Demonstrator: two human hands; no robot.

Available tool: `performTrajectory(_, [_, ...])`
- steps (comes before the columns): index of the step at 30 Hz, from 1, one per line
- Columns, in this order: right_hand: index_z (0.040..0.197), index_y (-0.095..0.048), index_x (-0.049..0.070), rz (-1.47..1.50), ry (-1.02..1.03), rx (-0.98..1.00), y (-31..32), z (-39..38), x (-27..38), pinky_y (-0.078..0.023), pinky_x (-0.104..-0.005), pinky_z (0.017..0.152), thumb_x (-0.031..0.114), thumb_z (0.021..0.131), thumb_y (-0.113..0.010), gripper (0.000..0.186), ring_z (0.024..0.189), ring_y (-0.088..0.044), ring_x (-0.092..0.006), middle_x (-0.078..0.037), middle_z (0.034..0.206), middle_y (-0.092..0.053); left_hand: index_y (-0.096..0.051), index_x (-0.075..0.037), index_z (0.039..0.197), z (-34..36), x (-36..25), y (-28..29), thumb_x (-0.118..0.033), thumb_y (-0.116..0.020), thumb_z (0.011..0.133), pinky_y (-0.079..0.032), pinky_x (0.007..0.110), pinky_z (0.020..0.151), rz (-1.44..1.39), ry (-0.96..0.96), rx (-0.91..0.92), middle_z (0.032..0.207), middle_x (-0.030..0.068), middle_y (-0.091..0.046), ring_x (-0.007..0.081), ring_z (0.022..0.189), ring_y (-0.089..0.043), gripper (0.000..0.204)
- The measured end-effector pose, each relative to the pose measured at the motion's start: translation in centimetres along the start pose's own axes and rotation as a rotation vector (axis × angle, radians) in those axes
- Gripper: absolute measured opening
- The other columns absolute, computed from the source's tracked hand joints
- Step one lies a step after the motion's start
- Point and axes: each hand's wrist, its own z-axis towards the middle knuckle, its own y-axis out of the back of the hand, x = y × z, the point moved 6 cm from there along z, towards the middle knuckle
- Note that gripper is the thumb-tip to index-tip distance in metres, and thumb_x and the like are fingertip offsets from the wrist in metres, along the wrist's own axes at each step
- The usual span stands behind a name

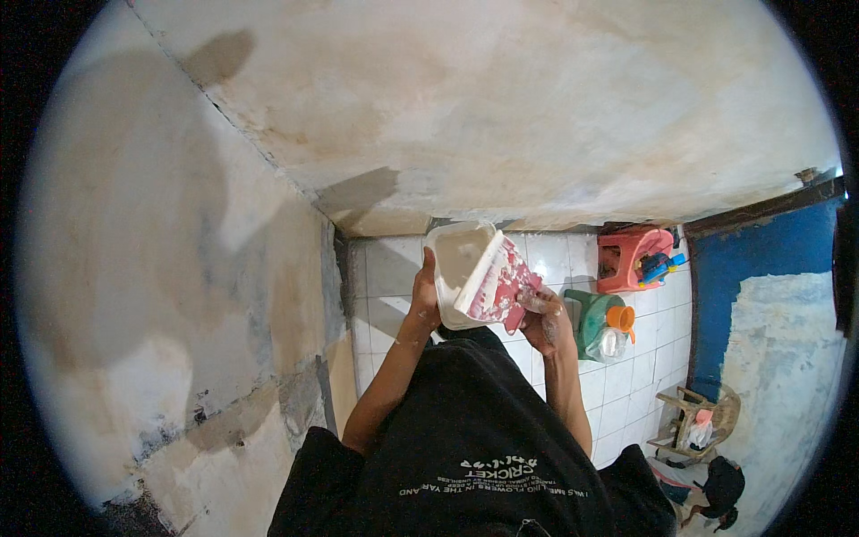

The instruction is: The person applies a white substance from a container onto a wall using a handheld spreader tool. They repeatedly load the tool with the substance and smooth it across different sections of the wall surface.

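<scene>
My left hand (425, 295) grips the side of a clear-white plastic tub (440, 249), its fingers mostly hidden beneath and behind it. Pale paste coats the tub's inside. My right hand (544, 324) is closed round the handle end of a red putty spreader (506, 285) smeared with white paste. The spreader's wide, paste-covered edge lies across the tub's right part, apparently against its rim. Pale paste also marks my right fingers.
Patchy plastered walls (429, 116) meet in a corner ahead and left. On the white tiled floor (617, 385) to the right stand a red plastic stool (617, 261) with a blue item and a green stool (586, 313) bearing an orange mug (619, 318). Farther right is a chair (727, 412).
</scene>
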Motion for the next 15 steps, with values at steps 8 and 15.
performTrajectory(8, [0.118,-0.054,-0.005,0.148,-0.163,0.055,-0.7,1.8,-1.5,-0.056,-0.0407,0.08,0.009,0.087,-0.063,0.035,0.094,-0.065,-0.0257,-0.015,0.107,-0.064,-0.038,-0.001,0.139,0.8,0.2,2.3,-0.067,-0.039,0.09,-0.05,0.04,0.095,0.045,-0.054,-0.076,0.129,0.017,-0.054,0.0283,0.115,-0.058,0.082])
performTrajectory(15, [0.12,-0.052,-0.006,0.319,-0.062,0.065,-0.7,7.6,-2.3,-0.051,-0.0462,0.091,0.012,0.092,-0.056,0.033,0.104,-0.061,-0.029,-0.017,0.117,-0.06,-0.034,-0.005,0.143,-2.2,-2.7,8.1,-0.071,-0.04,0.087,-0.044,0.043,0.102,0.151,-0.156,-0.284,0.136,0.0161,-0.049,0.0303,0.123,-0.05,0.087])
